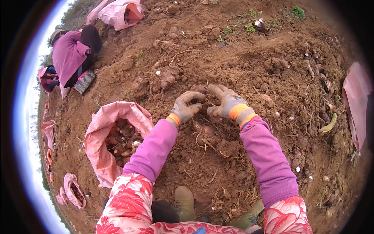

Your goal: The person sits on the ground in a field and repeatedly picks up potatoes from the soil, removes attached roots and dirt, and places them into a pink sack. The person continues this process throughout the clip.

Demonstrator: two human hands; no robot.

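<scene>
Both hands wear soil-stained grey work gloves with orange cuffs. My left hand (pixel 187 107) is over the dug soil, its fingers curved and a gap showing between thumb and forefinger. Facing it, my right hand (pixel 226 101) has its thumb and fingers spread. A soil-coated tuber (pixel 200 88) lies at the fingertips; whether they touch it is unclear. Just below the hands sits a clump of reddish-brown tubers (pixel 207 131) with stringy roots. To the left stands a pink woven sack (pixel 99 146) with its rim rolled down, holding tubers (pixel 124 137), partly hidden by my left sleeve.
More tuber clumps (pixel 168 77) lie above the hands. A pink sack (pixel 357 102) is at the far right, another (pixel 121 14) at the top. A bent-over person (pixel 70 55) works at upper left, with someone else beyond. My boots (pixel 184 203) stand in loose soil.
</scene>
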